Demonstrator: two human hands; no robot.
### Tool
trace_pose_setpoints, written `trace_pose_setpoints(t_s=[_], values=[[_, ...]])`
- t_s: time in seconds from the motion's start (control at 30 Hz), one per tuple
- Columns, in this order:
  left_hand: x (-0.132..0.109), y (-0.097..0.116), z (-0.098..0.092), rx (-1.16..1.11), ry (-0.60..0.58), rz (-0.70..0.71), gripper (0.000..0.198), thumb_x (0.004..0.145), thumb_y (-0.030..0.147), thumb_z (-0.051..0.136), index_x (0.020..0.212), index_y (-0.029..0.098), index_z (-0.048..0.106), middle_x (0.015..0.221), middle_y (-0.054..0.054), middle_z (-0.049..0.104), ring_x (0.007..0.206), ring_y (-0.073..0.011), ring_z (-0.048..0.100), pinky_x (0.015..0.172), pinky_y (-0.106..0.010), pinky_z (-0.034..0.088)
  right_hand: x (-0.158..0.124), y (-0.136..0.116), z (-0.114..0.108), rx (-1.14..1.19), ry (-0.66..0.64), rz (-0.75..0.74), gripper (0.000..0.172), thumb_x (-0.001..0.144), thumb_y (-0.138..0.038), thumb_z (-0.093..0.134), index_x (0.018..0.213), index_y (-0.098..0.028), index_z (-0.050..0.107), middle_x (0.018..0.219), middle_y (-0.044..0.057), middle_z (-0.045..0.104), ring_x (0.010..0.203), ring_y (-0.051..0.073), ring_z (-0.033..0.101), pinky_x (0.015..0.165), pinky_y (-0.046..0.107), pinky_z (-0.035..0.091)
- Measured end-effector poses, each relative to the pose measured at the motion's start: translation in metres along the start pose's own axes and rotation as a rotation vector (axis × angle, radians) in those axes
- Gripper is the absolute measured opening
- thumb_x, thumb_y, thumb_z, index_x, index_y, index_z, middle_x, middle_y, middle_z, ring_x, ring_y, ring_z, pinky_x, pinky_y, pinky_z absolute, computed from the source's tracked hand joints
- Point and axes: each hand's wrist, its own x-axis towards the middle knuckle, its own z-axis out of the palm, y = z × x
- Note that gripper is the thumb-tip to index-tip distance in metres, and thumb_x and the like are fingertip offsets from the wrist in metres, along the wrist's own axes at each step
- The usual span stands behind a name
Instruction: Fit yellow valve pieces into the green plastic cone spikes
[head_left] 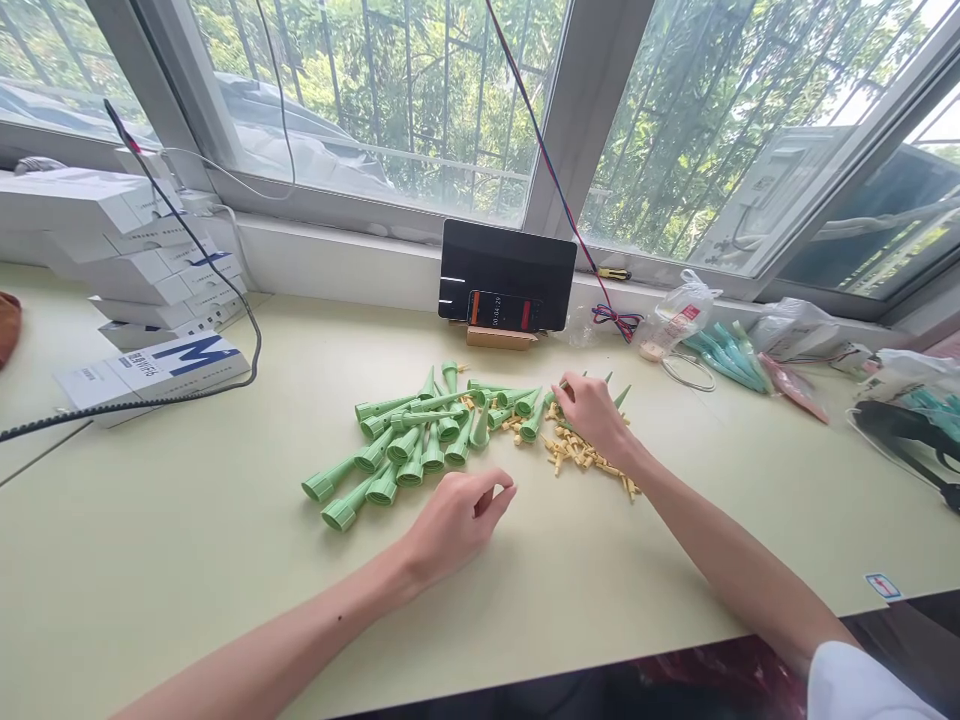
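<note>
Several green plastic cone-shaped spikes [406, 444] with wide ribbed sockets lie in a loose heap at the middle of the table. Just in front of that heap, my left hand [459, 515] rests curled near the tabletop, its thumb and fingers drawn together with nothing visible in them. A pile of small yellow plastic valve-like pieces [574, 452] is spread to the right of the cones. Over the far side of this pile is my right hand [596, 415], fingers pinched down; whatever may be between the fingertips is too small and hidden to make out.
A black tablet-like panel [502, 262] and a phone with a timer [504, 310] lean by the window. White boxes [161, 255] are stacked at left, with a black cable across. Plastic bags [681, 315] and teal bundles [727, 358] lie at right.
</note>
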Motion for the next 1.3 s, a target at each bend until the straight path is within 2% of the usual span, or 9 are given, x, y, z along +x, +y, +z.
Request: trace_pose_setpoints(t_s=[0.3,0.5,0.7,0.8,1.0,1.1,1.2,1.23,1.3], values=[[0.001,0.001,0.000,0.001,-0.023,-0.007,0.018,0.093,0.021,0.048,0.082,0.018,0.062,0.052,0.009,0.031,0.049,-0.0090,0.027,0.054,-0.022,0.027,0.008,0.003,-0.001,-0.063,-0.028,0.037,0.021,0.092,-0.021,0.052,0.072,-0.019,0.056,0.063,0.004,0.062,0.057,0.017,0.054,0.059,0.028,0.038],[0.001,0.002,-0.001,0.002,-0.034,-0.007,0.017,0.093,0.020,0.048,0.083,0.018,0.062,0.052,0.009,0.032,0.049,-0.0086,0.028,0.053,-0.021,0.027,0.015,0.004,-0.002,-0.066,-0.058,0.117,0.023,0.091,-0.021,0.054,0.068,-0.019,0.055,0.060,0.004,0.062,0.051,0.015,0.053,0.059,0.028,0.040],[0.000,0.001,0.000,0.003,-0.028,0.004,0.018,0.093,0.021,0.048,0.083,0.018,0.063,0.051,0.009,0.031,0.048,-0.0087,0.026,0.053,-0.021,0.027,0.017,-0.001,-0.007,0.036,-0.058,0.189,0.014,0.092,-0.022,0.054,0.080,-0.017,0.060,0.045,-0.003,0.054,0.041,0.016,0.052,0.058,0.028,0.042],[0.000,0.001,0.000,0.002,-0.028,0.007,0.019,0.093,0.021,0.048,0.083,0.018,0.064,0.051,0.009,0.032,0.048,-0.0089,0.027,0.053,-0.021,0.027,0.017,-0.003,-0.009,0.079,-0.023,0.180,0.013,0.092,-0.021,0.051,0.085,-0.016,0.061,0.046,-0.003,0.055,0.037,0.015,0.050,0.055,0.028,0.042],[0.000,0.000,0.000,0.002,-0.036,0.006,0.020,0.094,0.022,0.047,0.084,0.018,0.064,0.052,0.008,0.033,0.048,-0.0090,0.028,0.052,-0.021,0.028,0.020,-0.001,-0.012,0.055,-0.029,0.129,0.018,0.091,-0.019,0.048,0.078,-0.018,0.059,0.049,-0.001,0.056,0.041,0.015,0.051,0.055,0.027,0.041],[0.000,0.000,0.000,0.002,-0.035,0.007,0.021,0.094,0.022,0.047,0.084,0.018,0.064,0.051,0.008,0.033,0.048,-0.0092,0.028,0.052,-0.021,0.028,0.021,-0.003,-0.016,0.036,-0.021,0.112,0.014,0.092,-0.019,0.048,0.087,-0.017,0.061,0.049,-0.002,0.054,0.040,0.015,0.049,0.055,0.028,0.040],[0.000,0.000,0.000,0.003,-0.023,0.017,0.020,0.094,0.022,0.047,0.085,0.018,0.064,0.051,0.008,0.034,0.048,-0.0091,0.029,0.052,-0.021,0.028,0.015,-0.013,-0.022,0.010,0.003,0.110,0.016,0.093,-0.020,0.048,0.103,-0.016,0.060,0.051,-0.002,0.055,0.042,0.016,0.049,0.054,0.027,0.037],[0.000,0.000,0.000,0.004,-0.019,0.018,0.020,0.094,0.022,0.047,0.085,0.018,0.064,0.051,0.008,0.034,0.048,-0.0090,0.029,0.052,-0.021,0.027,0.010,-0.018,-0.024,-0.005,0.015,0.091,0.016,0.094,-0.021,0.048,0.103,-0.016,0.060,0.052,-0.002,0.056,0.043,0.016,0.049,0.054,0.027,0.037],[0.000,0.000,0.000,0.002,-0.014,0.017,0.020,0.095,0.023,0.047,0.083,0.018,0.063,0.051,0.008,0.033,0.048,-0.0088,0.027,0.052,-0.021,0.027,-0.002,-0.028,-0.023,-0.033,-0.002,0.032,0.015,0.096,-0.026,0.049,0.093,-0.018,0.062,0.055,-0.001,0.057,0.047,0.016,0.050,0.055,0.027,0.036]])
